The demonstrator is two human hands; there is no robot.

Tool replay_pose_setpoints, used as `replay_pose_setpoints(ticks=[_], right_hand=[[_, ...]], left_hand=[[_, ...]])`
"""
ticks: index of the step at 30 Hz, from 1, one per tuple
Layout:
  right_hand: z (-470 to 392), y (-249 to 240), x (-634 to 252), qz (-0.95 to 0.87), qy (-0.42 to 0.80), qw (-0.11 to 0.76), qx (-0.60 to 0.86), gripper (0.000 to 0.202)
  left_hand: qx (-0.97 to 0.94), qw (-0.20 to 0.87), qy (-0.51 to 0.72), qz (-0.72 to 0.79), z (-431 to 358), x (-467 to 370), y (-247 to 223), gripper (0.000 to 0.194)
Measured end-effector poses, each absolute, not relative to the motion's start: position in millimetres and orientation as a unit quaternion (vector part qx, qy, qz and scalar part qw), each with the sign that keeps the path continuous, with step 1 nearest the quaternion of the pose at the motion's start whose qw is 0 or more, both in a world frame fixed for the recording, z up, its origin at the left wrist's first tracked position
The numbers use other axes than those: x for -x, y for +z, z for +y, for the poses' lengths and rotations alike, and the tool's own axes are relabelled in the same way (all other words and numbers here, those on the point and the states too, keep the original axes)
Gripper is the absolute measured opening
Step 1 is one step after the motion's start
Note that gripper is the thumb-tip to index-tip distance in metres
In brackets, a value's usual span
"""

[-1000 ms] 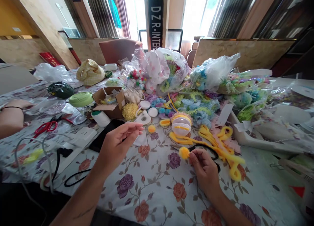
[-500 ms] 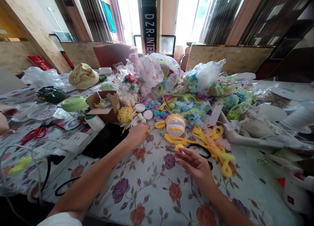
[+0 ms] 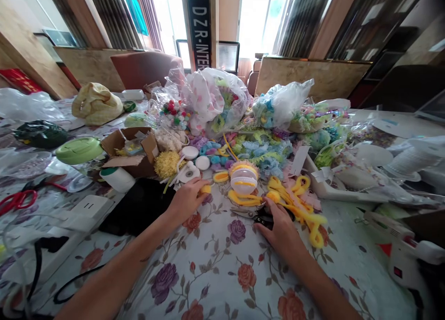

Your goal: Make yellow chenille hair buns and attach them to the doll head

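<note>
On the floral cloth (image 3: pixel 212 250), left of centre, I have the left hand (image 3: pixel 189 197) pinching a yellow pom-pom (image 3: pixel 206 189); rightward, the right hand (image 3: pixel 278 221) lies over black-handled scissors (image 3: pixel 257 216) — whether it grips, I cannot tell. I judge this a picking-up step — the next move calls for a light pinch.

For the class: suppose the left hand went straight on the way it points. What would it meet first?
Beyond the yellow pom-pom in its grasp, the left hand would probably meet the yellow loop, though depth is unclear.
</note>
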State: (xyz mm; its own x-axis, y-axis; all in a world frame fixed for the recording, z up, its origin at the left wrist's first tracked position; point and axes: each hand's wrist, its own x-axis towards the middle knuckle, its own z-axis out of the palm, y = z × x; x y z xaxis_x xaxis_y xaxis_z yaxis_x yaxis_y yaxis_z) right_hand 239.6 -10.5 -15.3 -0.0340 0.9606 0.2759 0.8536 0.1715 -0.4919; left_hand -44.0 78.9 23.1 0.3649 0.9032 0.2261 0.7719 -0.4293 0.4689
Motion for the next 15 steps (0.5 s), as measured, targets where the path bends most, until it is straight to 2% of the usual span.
replay_pose_setpoints(ticks=[3,8,10,12,15], right_hand=[[-4.7,-8.3,-254.3,-0.69,0.13,0.263,0.661,0.067],[5.1,-6.2,-277.8,-0.655,0.123,0.283,0.69,0.066],[4.2,-6.6,-278.4,-0.644,0.121,0.33,0.679,0.059],[0.3,-4.8,-274.6,-0.622,0.107,0.406,0.661,0.042],[-7.8,2.1,-265.5,-0.586,0.048,0.518,0.621,0.02]], left_hand=[[-0.811,0.086,0.214,0.538,84.4,48.5,17.3,0.031],[-0.808,0.08,0.229,0.537,92.5,53.9,11.6,0.038],[-0.8,0.082,0.263,0.533,92.8,54.4,12.7,0.04],[-0.782,0.101,0.306,0.533,90.5,52.8,18.4,0.041],[-0.742,0.208,0.347,0.534,82.5,42.7,35.4,0.043]])
